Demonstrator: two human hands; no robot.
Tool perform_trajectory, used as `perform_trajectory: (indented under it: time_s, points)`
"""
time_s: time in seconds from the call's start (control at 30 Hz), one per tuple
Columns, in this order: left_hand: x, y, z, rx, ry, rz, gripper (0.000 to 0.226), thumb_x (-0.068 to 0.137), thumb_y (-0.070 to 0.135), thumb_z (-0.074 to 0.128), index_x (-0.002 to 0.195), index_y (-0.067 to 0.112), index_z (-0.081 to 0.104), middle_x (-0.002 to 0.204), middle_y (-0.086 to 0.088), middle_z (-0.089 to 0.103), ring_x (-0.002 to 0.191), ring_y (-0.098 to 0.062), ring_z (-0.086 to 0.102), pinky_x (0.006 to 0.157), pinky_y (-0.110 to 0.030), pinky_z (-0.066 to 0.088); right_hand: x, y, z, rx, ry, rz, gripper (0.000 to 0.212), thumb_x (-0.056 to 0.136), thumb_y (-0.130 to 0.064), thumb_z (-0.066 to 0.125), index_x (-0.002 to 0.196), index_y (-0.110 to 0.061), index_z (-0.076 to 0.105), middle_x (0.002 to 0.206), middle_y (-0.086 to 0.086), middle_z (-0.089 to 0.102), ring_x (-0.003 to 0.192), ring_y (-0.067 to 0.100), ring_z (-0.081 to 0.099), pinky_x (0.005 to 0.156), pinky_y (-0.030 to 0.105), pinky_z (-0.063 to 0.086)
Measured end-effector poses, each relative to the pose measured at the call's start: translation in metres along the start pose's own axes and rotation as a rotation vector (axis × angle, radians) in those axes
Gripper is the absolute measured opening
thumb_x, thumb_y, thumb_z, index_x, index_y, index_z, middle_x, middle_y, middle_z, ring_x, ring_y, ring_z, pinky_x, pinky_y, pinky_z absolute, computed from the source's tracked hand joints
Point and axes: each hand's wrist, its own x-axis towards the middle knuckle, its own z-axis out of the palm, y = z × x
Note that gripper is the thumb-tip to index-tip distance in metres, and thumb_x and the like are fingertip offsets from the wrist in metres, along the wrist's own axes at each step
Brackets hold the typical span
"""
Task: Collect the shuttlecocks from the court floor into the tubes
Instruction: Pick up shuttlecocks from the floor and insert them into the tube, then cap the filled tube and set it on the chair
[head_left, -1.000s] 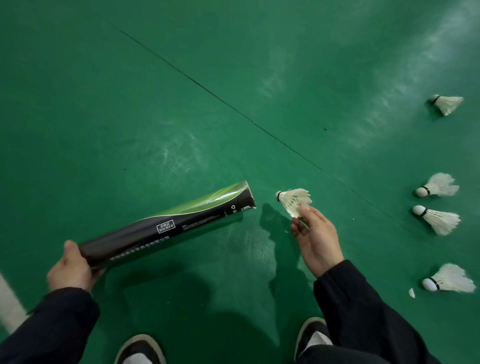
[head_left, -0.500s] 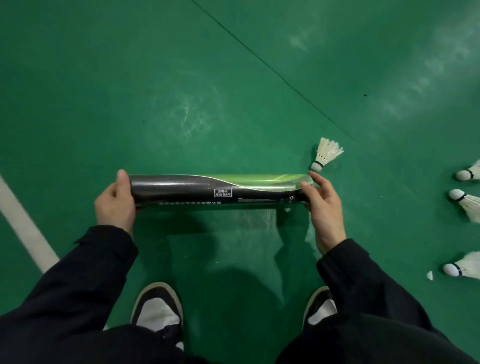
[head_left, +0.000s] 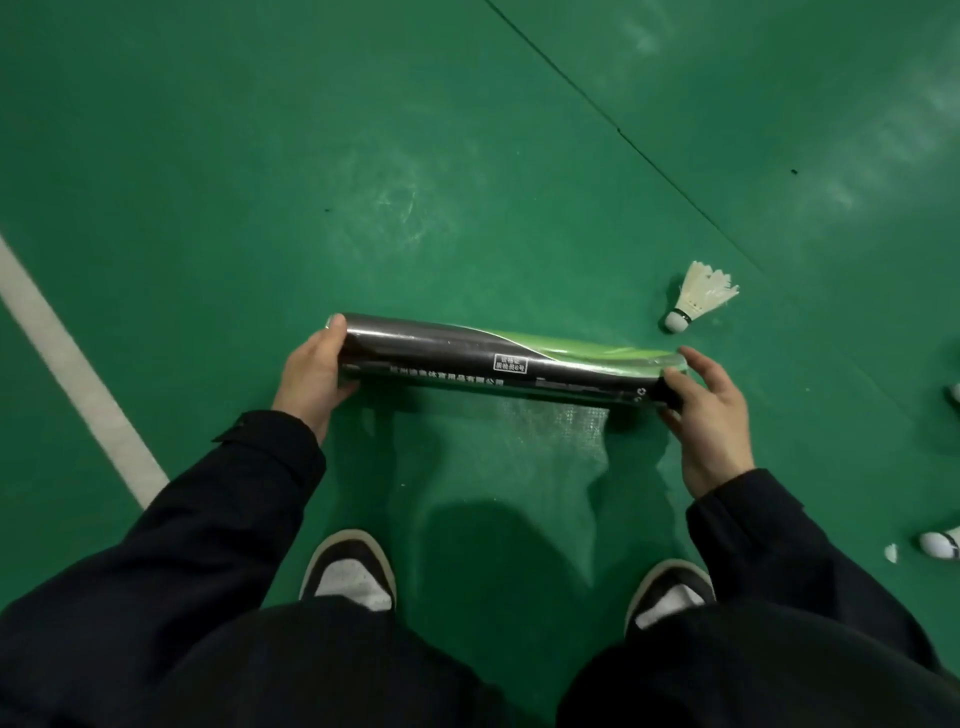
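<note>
Black trouser legs fill the near edge, with two dark shoes (head_left: 349, 569) with white toe panels planted on the green court floor (head_left: 260, 156). Above them, black sleeves lead to both hands. The left hand (head_left: 311, 374) grips the left end of the tube (head_left: 498, 364), thumb on top and fingers curled beneath; the right hand (head_left: 709, 415) holds the right end, its fingers wrapped around the rim and covering the opening. The tube is held just above the floor, long axis running left to right and sloping slightly down to the right; its body is glossy black with a green swoosh toward the right end. A small white-bordered label and a line of white characters run along it, too blurred to read; a recycling mark sits near the right rim. At the right edge two shuttlecocks are cut off, one near (head_left: 943, 543), one further (head_left: 955, 394). Beyond the right hand, a whole shuttlecock (head_left: 698, 299) lies on the floor, cork toward the viewer. A white court line (head_left: 72, 364) crosses at left and a thin dark seam (head_left: 649, 156) runs diagonally beyond.
</note>
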Motion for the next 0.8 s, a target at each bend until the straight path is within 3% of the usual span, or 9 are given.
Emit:
perform_trajectory:
  time_s: [0.2, 0.3, 0.47, 0.6, 0.8]
  points:
    - [-0.095, 0.098, -0.036, -0.027, 0.08, -0.088, 0.022, 0.108, 0.044, 0.049, 0.111, 0.025, 0.059, 0.123, 0.0, 0.062, 0.126, -0.016, 0.056, 0.112, -0.045, 0.047, -0.097, -0.103, -0.018, 0.003, -0.051, 0.112, 0.041, 0.101, -0.004, 0.052, 0.138, -0.018, 0.058, 0.127, 0.006, 0.069, 0.108, 0.016, 0.064, 0.101, 0.034, 0.049]
    - [-0.167, 0.158, -0.066, -0.055, 0.101, -0.112, 0.024, 0.107, 0.044, 0.052, 0.115, 0.023, 0.059, 0.126, -0.002, 0.064, 0.126, -0.02, 0.061, 0.103, -0.04, 0.053, -0.168, -0.172, -0.027, 0.015, -0.06, 0.141, 0.036, 0.099, 0.0, 0.05, 0.132, -0.011, 0.06, 0.119, 0.006, 0.071, 0.1, 0.014, 0.066, 0.096, 0.031, 0.052]
    - [-0.313, 0.265, -0.123, -0.162, 0.126, -0.136, 0.018, 0.11, 0.024, 0.047, 0.114, 0.019, 0.063, 0.124, -0.007, 0.065, 0.12, -0.026, 0.066, 0.102, -0.043, 0.056, -0.302, -0.288, -0.045, -0.009, -0.002, 0.153, 0.015, 0.098, -0.004, 0.055, 0.094, -0.015, 0.064, 0.091, 0.003, 0.067, 0.085, 0.014, 0.062, 0.083, 0.031, 0.051]
    - [-0.415, 0.328, -0.164, -0.217, 0.161, -0.14, 0.026, 0.11, 0.016, 0.044, 0.124, 0.02, 0.065, 0.131, -0.009, 0.065, 0.122, -0.027, 0.066, 0.105, -0.044, 0.054, -0.39, -0.364, -0.065, -0.07, -0.038, 0.182, 0.012, 0.098, -0.01, 0.057, 0.096, -0.019, 0.065, 0.1, 0.003, 0.067, 0.098, 0.018, 0.062, 0.094, 0.038, 0.051]
    - [-0.545, 0.378, -0.205, -0.348, 0.328, -0.066, 0.027, 0.11, 0.017, 0.046, 0.13, 0.023, 0.063, 0.127, -0.006, 0.066, 0.123, -0.027, 0.064, 0.109, -0.047, 0.051, -0.476, -0.446, -0.077, -0.143, -0.218, 0.145, 0.009, 0.098, -0.008, 0.057, 0.102, -0.01, 0.065, 0.104, 0.009, 0.067, 0.101, 0.021, 0.062, 0.095, 0.04, 0.053]
